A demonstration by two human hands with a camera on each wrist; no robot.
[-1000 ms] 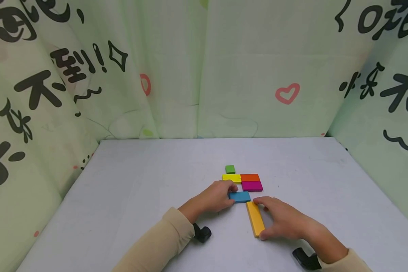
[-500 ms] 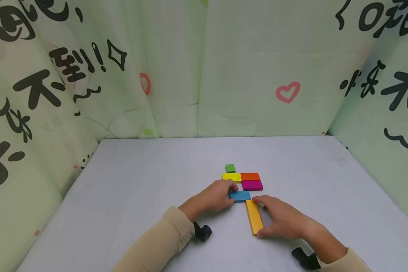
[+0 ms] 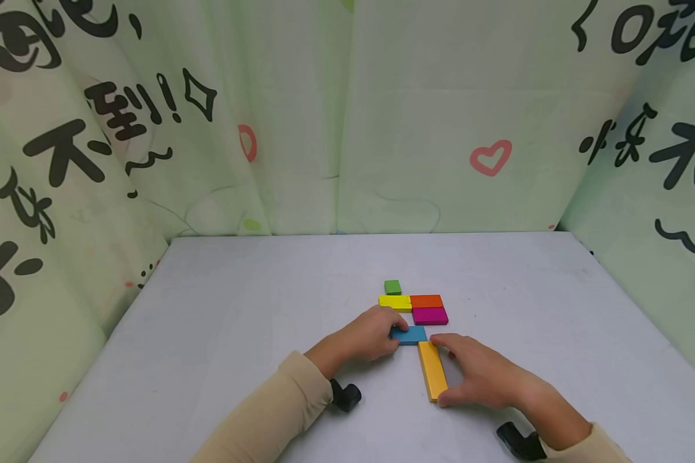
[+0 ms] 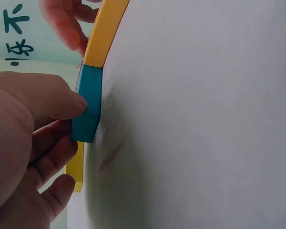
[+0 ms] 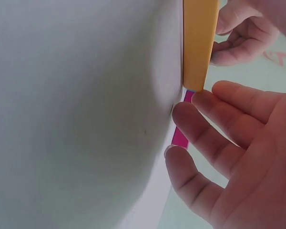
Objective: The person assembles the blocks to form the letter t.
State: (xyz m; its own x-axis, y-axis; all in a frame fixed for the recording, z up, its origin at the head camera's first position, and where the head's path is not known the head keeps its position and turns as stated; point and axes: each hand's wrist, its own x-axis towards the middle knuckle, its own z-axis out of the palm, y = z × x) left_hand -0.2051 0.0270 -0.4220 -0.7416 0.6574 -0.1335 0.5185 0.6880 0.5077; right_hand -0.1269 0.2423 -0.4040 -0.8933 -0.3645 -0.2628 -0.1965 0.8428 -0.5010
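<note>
Our left hand pinches the left end of the flat, oblong, wood-like blue block between thumb and finger. Our right hand spreads wide, its thumb at the near end and a fingertip at the far end of the long, flat, wood-like orange-yellow block; we can't tell how hard it squeezes. This long block lies on the near side of the blue block and touches it at the right. If we push too hard, we think the blue block could slide and bump the flat, oblong magenta block just past it. If our left hand lets go, the blue block might turn. A crooked push could swing the long block off the blue block.
</note>
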